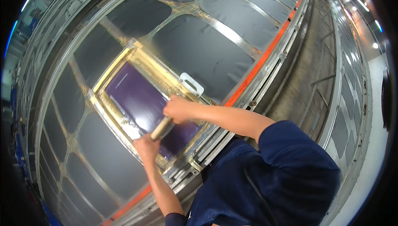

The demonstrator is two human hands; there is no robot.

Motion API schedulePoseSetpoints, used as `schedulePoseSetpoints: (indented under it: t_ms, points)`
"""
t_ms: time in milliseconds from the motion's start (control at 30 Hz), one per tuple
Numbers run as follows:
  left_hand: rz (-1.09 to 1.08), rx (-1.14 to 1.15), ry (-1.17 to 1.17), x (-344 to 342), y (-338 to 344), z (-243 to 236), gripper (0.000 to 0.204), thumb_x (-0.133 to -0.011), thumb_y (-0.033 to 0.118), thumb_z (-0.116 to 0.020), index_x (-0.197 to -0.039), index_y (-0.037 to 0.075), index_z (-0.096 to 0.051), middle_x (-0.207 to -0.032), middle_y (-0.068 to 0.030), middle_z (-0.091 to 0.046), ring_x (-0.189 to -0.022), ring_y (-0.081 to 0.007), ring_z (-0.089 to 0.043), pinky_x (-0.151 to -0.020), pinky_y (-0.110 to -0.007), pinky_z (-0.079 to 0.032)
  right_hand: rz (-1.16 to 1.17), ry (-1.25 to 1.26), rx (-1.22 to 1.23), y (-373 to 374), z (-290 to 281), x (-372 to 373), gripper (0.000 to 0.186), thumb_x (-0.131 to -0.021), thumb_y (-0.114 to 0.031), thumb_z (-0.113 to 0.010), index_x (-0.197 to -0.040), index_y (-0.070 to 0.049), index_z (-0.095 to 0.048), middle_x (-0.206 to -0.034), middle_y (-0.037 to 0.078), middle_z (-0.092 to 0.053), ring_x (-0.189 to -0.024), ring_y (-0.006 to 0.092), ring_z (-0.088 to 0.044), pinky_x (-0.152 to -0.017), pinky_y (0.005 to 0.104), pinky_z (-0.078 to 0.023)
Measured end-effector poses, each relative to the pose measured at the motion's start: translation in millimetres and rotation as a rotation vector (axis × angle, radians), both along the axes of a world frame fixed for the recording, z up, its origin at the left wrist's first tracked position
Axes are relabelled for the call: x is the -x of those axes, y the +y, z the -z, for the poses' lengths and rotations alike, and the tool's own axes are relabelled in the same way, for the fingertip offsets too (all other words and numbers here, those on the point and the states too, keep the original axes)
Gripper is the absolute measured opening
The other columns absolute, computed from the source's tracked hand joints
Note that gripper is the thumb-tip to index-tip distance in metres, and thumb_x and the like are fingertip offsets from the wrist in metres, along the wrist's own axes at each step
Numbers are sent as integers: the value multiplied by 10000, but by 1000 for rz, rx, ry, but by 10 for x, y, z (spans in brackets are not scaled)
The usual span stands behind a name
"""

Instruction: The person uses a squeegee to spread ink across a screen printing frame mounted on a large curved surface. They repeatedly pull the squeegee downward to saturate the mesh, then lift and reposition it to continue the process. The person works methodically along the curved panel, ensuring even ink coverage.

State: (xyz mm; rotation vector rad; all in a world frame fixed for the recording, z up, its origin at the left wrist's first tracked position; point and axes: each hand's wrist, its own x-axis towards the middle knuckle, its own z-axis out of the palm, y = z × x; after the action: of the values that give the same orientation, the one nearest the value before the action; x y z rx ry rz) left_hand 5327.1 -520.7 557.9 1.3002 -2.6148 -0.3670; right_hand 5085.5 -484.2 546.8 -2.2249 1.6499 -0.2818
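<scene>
A screen-printing frame (111,66) with yellowish taped edges lies at a slant on the long table in front of me. Its middle is a dark purple mesh (134,89), shiny where light falls on it. Across the near part of the mesh runs a squeegee (161,129) with a pale wooden handle. My left hand (147,146) is closed round its left end, by the frame's left side. Round the right end my right hand (179,109) is closed too. The squeegee's blade is mostly hidden by the handle and hands.
Dark grey panels (188,45) with patterned bands between them cover the table. An orange strip (271,52) and a metal rail (286,54) run along its near edge. A white handle plate (192,85) sits on the frame's right side. Another long table stands beyond the aisle (304,72).
</scene>
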Motion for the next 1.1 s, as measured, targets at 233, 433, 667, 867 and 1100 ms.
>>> schedulePoseSetpoints:
  t_ms: [233, 433, 667, 867, 1100]
  points:
    - [-19, 92, 49, -60, 668, -22, 108, -750, 164, -777, -856, 146, -773, -815, -71, -724, -758, -296, -672, -760, -433, -441, -52, -14, 23, 478, -2, -62, 239, -638, -146, -755, -875, -142, -720, -817, 78, -691, -875, 307, -671, -839, 440, -465]
    - [114, -76, 41, -65, 302, 204, 149, -715, 190, -827, -773, 108, -717, -750, -67, -695, -724, -293, -658, -760, -422, -422, -107, -16, -7, 306, 438, 187, 161, -692, -205, -783, -805, -107, -726, -726, 110, -693, -782, 323, -684, -794, 448, -503]
    - [84, 59, -9, 268, -1864, 79, 224, -688, 252, -860, -776, 108, -713, -711, -88, -687, -709, -306, -665, -785, -434, -458, -44, -72, 51, -1884, 258, 510, 224, -689, -250, -816, -847, -108, -743, -778, 153, -715, -791, 366, -702, -741, 482, -548]
    - [15, 40, -82, 626, -3450, 43, 297, -677, 325, -859, -798, 94, -718, -729, -131, -703, -748, -352, -687, -791, -461, -517, -40, -54, -44, -3511, 191, 824, 350, -701, -311, -849, -937, -69, -757, -935, 203, -736, -920, 408, -703, -848, 473, -561]
    - [-35, -68, 3, 741, -4007, 186, 364, -670, 360, -874, -936, 128, -784, -772, -123, -731, -802, -352, -705, -803, -449, -535, 4, -136, -63, -4038, 312, 932, 403, -724, -257, -880, -1018, -11, -756, -860, 222, -742, -824, 345, -735, -777, 422, -571]
